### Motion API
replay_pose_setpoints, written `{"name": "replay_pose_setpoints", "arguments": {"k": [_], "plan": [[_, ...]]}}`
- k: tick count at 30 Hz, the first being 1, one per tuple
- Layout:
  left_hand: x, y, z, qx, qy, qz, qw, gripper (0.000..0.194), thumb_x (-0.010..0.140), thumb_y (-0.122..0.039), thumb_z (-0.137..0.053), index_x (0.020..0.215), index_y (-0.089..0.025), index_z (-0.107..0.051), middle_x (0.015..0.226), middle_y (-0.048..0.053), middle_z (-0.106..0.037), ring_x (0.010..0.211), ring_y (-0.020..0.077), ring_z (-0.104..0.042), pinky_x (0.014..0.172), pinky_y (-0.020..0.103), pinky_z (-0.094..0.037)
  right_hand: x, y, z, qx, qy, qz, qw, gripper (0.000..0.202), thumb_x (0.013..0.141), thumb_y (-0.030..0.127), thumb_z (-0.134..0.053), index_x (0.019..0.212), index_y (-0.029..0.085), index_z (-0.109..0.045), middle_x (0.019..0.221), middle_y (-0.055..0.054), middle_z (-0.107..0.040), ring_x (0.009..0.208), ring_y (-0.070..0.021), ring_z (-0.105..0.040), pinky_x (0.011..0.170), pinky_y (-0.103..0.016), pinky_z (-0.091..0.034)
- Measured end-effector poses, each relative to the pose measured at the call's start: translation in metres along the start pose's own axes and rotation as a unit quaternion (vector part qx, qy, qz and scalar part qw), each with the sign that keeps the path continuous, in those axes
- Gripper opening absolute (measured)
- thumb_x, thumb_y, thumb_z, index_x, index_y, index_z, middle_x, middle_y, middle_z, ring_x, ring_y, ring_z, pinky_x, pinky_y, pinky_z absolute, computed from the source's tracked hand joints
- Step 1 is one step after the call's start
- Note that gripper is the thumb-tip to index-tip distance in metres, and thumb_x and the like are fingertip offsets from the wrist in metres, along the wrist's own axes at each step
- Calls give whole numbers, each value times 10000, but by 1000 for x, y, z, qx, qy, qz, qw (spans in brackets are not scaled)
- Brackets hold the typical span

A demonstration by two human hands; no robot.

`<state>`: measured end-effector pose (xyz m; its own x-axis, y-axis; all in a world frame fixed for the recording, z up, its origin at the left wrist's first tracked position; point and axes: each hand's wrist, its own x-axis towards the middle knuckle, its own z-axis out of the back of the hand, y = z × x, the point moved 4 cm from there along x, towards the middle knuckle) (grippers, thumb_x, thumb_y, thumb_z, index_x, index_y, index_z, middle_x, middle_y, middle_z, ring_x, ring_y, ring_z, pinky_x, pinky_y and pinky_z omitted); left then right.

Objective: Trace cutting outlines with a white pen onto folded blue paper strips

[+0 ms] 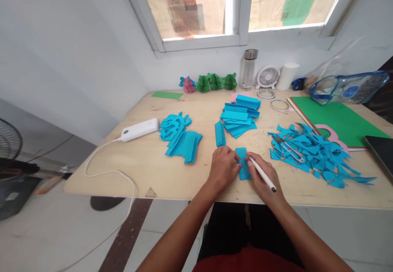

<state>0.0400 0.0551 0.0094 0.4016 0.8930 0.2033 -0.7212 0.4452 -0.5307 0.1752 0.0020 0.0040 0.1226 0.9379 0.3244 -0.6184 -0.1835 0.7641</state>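
A small folded piece of blue paper (243,170) lies on the table near its front edge, between my hands. The curled fingers of my left hand (222,166) grip its left side against the tabletop. My right hand (267,182) is closed around a white pen (260,171), with the tip end down at the paper's right side and the dark end pointing back toward me. The exact tip is hidden by the fingers. Just beyond my left hand rests a folded blue strip (220,133), beside a pile of folded blue papers (238,115).
Blue scraps (328,161) with a craft knife (290,149) spread at right. At left are cut blue shapes (175,125), folded blue pieces (186,144) and a corded white power bank (139,129). Behind stand a glass bottle (248,71), small fan (268,77) and green paper ornaments (215,82).
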Motion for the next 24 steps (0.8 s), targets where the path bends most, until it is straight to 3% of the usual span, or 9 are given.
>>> {"name": "replay_pose_setpoints", "arguments": {"k": [11,16,20,24], "plan": [[-24,4,4,-91,-88,45,991,176,748,-61,-671,734,-199,-563,843,12,-637,913,214,-562,903,386,-419,-1,-3,0,-2,-7,10,1000,299,945,355,-424,1152,240,-608,1052,-58,-733,996,-228,-680,892,-381,-490],[-24,7,5,-103,-121,71,985,126,790,-99,-652,827,-201,-588,860,10,-650,913,204,-580,901,374,-424,-1,-3,0,-10,0,14,1000,291,946,338,-426,1160,245,-600,1064,-49,-730,1002,-225,-681,890,-381,-489],[-9,12,8,-6,-87,70,994,211,805,-138,-662,1001,-203,-620,935,36,-664,976,233,-575,923,398,-408,-1,-3,0,-13,1,17,1000,290,946,324,-424,1165,247,-596,1058,-48,-731,1000,-226,-682,888,-383,-489],[6,15,8,107,5,45,993,97,821,-208,-658,918,-210,-653,978,71,-642,990,263,-561,902,411,-403,-1,-2,1,-6,-1,16,1000,285,940,317,-435,1161,244,-599,1054,-46,-731,994,-221,-681,883,-377,-494]]}}
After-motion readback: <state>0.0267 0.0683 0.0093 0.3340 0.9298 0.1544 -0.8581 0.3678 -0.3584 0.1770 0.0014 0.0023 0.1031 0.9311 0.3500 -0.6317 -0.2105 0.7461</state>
